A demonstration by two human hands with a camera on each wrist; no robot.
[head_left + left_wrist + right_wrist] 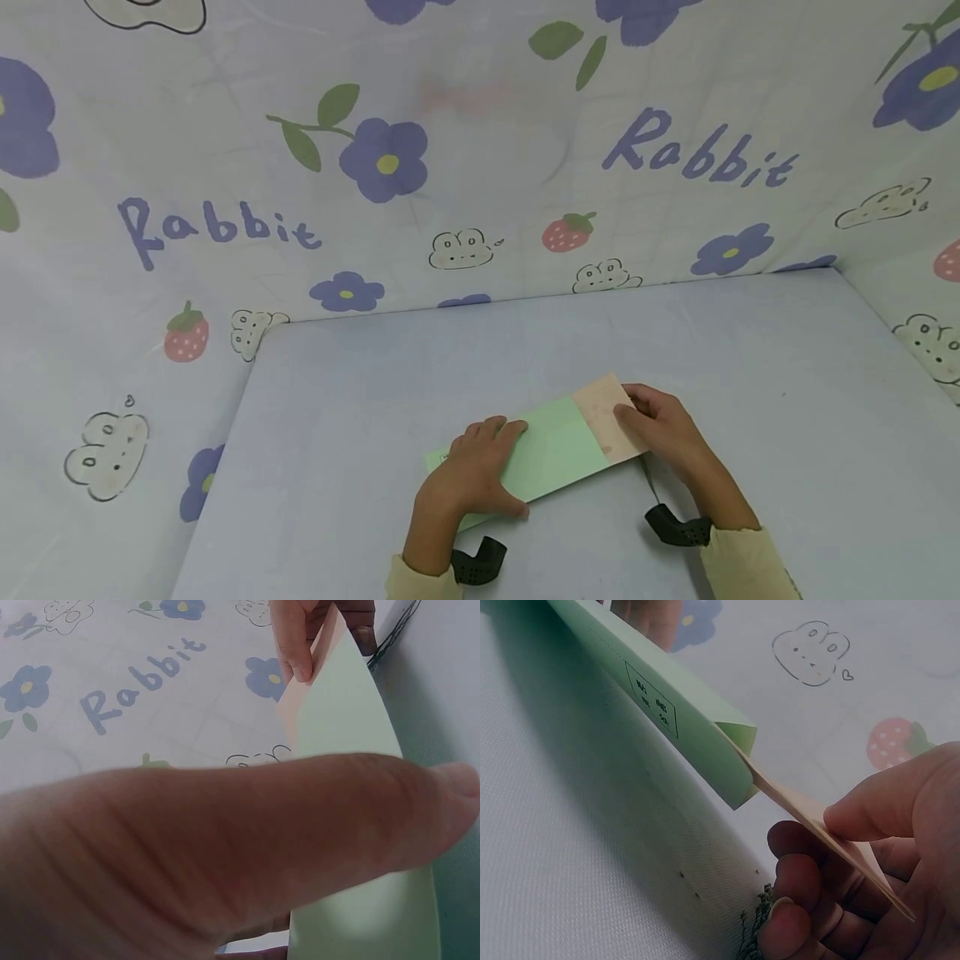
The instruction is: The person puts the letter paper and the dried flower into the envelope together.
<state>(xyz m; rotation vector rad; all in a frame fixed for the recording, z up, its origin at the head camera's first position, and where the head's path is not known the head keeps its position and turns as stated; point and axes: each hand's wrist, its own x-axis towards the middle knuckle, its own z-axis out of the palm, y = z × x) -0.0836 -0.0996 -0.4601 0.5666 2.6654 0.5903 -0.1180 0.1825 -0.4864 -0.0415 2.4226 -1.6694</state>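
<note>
Starting at the left, we see our left hand point(476, 471) lying on the near left part of a light green envelope point(551, 454), which rests on the pale blue worktop point(360, 400). Its fingers point(498, 429) are stretched almost straight and lie close together across the green paper, while the thumb runs along the envelope's near edge; the hand presses the envelope down rather than curling round it. In the left wrist view the thumb point(247, 840) fills most of the picture, lying flat across the green envelope point(352, 720).

Moving right, a peach-coloured card point(603, 412) sticks out of the envelope's right end, overlapping the green paper. Our right hand point(663, 429) holds this card: in the right wrist view the thumb point(900, 799) sits on top of the peach card point(817, 817) and the curled fingers point(810, 862) lie underneath, so the card is pinched between them. That same view shows the envelope's open end point(735, 761) lifted a little off the worktop point(570, 847), with the card coming out of the opening, and a small printed box on the green face.

Both wrists wear black straps below pale yellow sleeves point(742, 562). Behind and around the worktop hangs a white cloth point(225, 167) printed with purple flowers, strawberries, small rabbits and the word "Rabbit".
</note>
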